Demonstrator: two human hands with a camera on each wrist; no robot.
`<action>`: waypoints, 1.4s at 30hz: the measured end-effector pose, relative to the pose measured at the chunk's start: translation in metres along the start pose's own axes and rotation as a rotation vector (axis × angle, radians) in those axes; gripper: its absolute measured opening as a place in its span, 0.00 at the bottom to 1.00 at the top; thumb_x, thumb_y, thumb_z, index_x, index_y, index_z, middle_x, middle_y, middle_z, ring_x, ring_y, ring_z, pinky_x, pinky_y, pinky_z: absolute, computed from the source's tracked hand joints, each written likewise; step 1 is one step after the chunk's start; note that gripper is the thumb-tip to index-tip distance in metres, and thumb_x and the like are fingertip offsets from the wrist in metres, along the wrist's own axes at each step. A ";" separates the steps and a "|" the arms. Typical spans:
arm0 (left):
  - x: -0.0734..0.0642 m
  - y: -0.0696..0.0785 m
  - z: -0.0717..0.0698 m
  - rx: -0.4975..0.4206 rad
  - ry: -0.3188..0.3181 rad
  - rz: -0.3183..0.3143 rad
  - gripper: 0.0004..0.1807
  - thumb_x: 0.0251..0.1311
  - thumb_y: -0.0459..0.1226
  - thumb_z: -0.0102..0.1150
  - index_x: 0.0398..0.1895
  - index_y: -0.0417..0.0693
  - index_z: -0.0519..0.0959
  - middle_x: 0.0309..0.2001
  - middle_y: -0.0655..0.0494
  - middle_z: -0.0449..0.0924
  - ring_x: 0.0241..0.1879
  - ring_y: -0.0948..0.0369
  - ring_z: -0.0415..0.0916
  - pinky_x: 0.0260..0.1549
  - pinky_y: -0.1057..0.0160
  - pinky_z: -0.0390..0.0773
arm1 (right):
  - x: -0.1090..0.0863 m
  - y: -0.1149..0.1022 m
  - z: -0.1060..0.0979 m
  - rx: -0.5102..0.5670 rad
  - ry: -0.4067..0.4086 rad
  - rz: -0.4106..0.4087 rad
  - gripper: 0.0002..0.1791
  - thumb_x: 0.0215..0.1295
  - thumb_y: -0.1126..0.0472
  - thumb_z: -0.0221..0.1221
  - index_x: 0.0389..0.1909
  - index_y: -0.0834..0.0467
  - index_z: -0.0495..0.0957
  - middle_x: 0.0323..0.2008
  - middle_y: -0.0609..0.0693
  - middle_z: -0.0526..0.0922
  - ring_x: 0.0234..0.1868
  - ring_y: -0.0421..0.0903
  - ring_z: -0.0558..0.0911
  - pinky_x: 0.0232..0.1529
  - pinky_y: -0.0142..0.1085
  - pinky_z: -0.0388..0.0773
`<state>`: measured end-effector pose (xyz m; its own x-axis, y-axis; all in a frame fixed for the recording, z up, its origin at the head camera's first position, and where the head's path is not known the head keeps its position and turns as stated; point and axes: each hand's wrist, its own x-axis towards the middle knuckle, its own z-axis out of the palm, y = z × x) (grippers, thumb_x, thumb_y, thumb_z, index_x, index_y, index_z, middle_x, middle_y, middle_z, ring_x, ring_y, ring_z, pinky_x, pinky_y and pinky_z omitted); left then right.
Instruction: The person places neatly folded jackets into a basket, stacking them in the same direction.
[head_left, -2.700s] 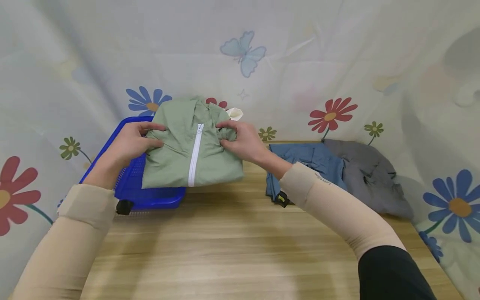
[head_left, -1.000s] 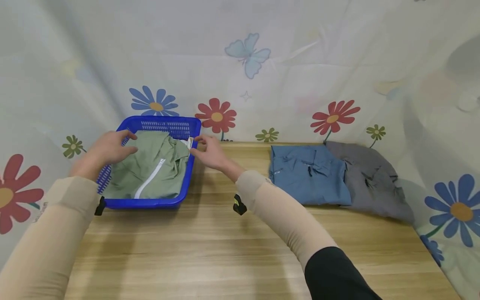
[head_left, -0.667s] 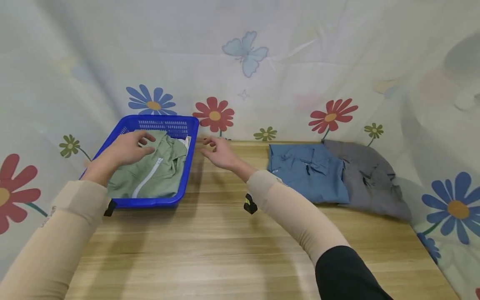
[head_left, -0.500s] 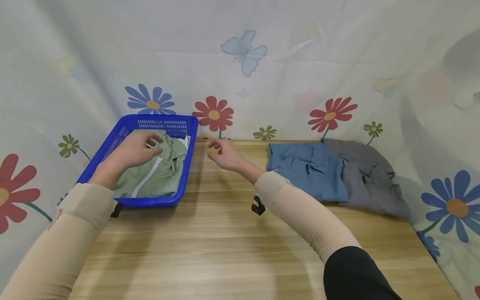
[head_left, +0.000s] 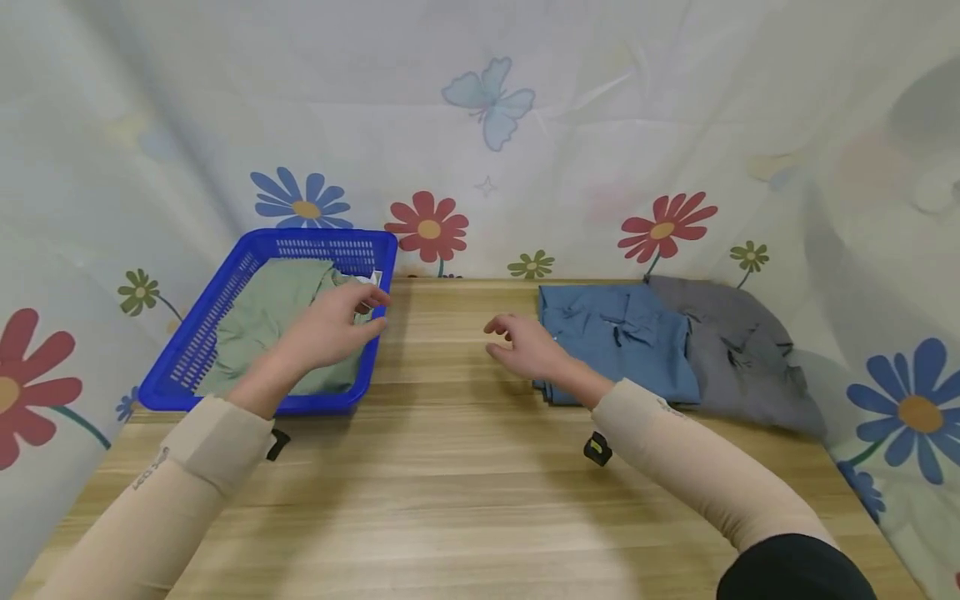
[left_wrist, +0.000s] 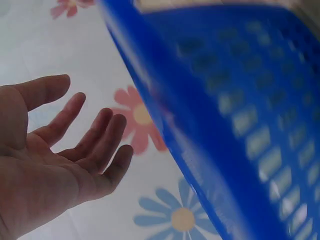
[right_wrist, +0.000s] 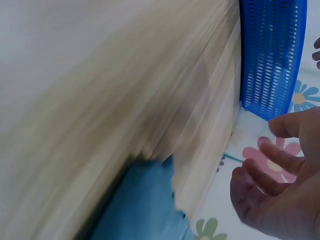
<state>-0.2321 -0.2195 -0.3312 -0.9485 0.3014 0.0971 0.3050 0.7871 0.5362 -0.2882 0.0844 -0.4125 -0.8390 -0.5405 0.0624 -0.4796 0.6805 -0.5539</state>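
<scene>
In the head view a blue plastic basket (head_left: 300,403) stands at the left with a folded green zip jacket (head_left: 262,308) lying in it. My left hand (head_left: 330,329) is over the basket's right side, fingers loosely bent and holding nothing; it hides the jacket's zip. In the left wrist view that hand (left_wrist: 65,155) shows an empty palm beside the basket wall (left_wrist: 200,140). My right hand (head_left: 528,346), also empty with relaxed fingers, hovers at the left edge of a folded blue garment (head_left: 615,342). The right wrist view shows this hand (right_wrist: 280,180) above the blue cloth (right_wrist: 142,200).
A folded grey garment (head_left: 742,358) lies partly beneath the blue one at the right. All stand on a wooden table (head_left: 450,500). Behind hangs a white cloth backdrop (head_left: 570,167) printed with flowers and a butterfly.
The green jacket, earlier held up by both hands, was lowered into the basket and let go. Since then both hands have moved right, the right one reaching the blue garment's edge.
</scene>
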 end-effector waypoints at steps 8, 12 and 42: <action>0.001 0.021 0.045 -0.053 0.144 0.151 0.13 0.67 0.32 0.62 0.52 0.37 0.81 0.49 0.41 0.80 0.51 0.43 0.76 0.53 0.44 0.75 | -0.042 0.036 -0.024 -0.054 0.092 0.054 0.19 0.76 0.61 0.57 0.61 0.66 0.77 0.55 0.64 0.80 0.57 0.61 0.78 0.54 0.55 0.76; 0.004 0.029 0.065 -0.072 0.130 0.174 0.13 0.66 0.32 0.63 0.52 0.39 0.82 0.49 0.43 0.80 0.52 0.44 0.77 0.53 0.45 0.76 | -0.060 0.060 -0.038 -0.037 0.167 0.132 0.20 0.75 0.63 0.57 0.62 0.69 0.76 0.58 0.68 0.78 0.60 0.65 0.74 0.58 0.60 0.72; 0.049 0.038 0.157 -0.401 -0.140 -0.109 0.31 0.71 0.40 0.61 0.74 0.42 0.67 0.71 0.34 0.65 0.68 0.40 0.66 0.65 0.42 0.66 | -0.066 0.092 -0.020 -0.177 0.106 0.426 0.28 0.78 0.53 0.52 0.73 0.63 0.67 0.72 0.69 0.64 0.72 0.70 0.59 0.63 0.72 0.57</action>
<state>-0.2535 -0.0897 -0.4379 -0.9443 0.3197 -0.0778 0.1204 0.5557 0.8226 -0.2818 0.1923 -0.4512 -0.9877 -0.1479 -0.0500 -0.1160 0.9096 -0.3990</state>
